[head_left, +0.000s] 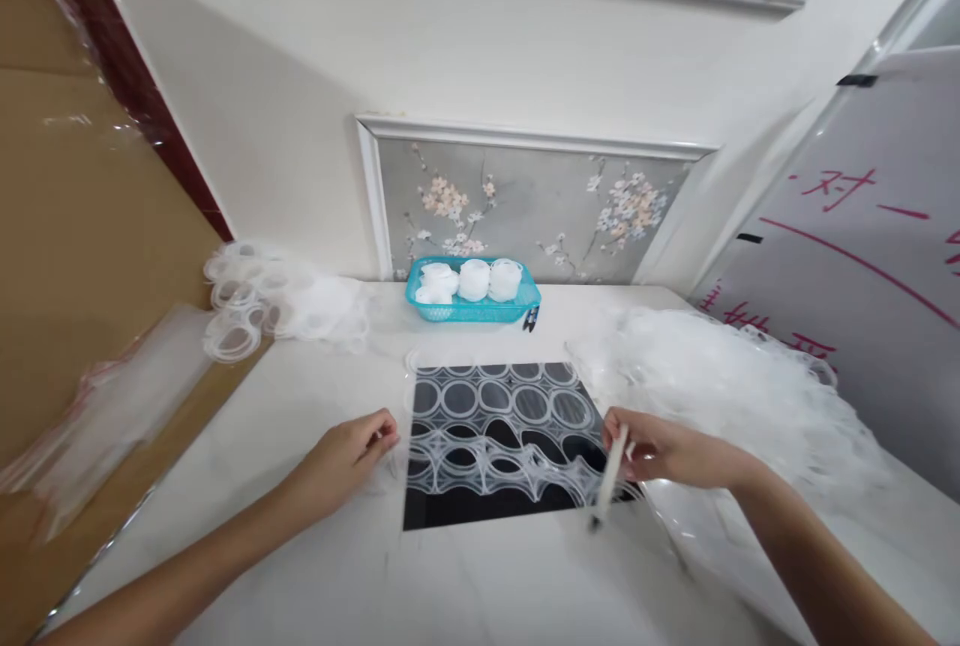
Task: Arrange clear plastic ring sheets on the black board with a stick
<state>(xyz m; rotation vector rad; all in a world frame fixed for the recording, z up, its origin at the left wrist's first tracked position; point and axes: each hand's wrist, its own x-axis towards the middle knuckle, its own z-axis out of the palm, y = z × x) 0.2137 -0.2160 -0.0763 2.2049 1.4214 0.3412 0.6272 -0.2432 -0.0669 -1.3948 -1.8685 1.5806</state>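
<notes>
A clear plastic sheet [495, 396] cut with rows of white-edged rings lies over a black board [480, 511] on the table. Its nearer part is raised and wavy. At the sheet's left edge, my left hand [356, 451] is closed in a pinch on the thin film. My right hand [652, 448], over the right edge, is closed around a slim white pen-like tool [613, 471], whose dark tip points down and is blurred. Whether those fingers also grip the sheet I cannot tell.
A turquoise basket [472, 313] with stacked white rings stands at the back, a small dark object [531, 318] beside it. Loose rings [240, 301] pile up at left; a large heap of clear cut film [720, 386] lies right. Cardboard [90, 226] and a whiteboard [885, 146] flank the table.
</notes>
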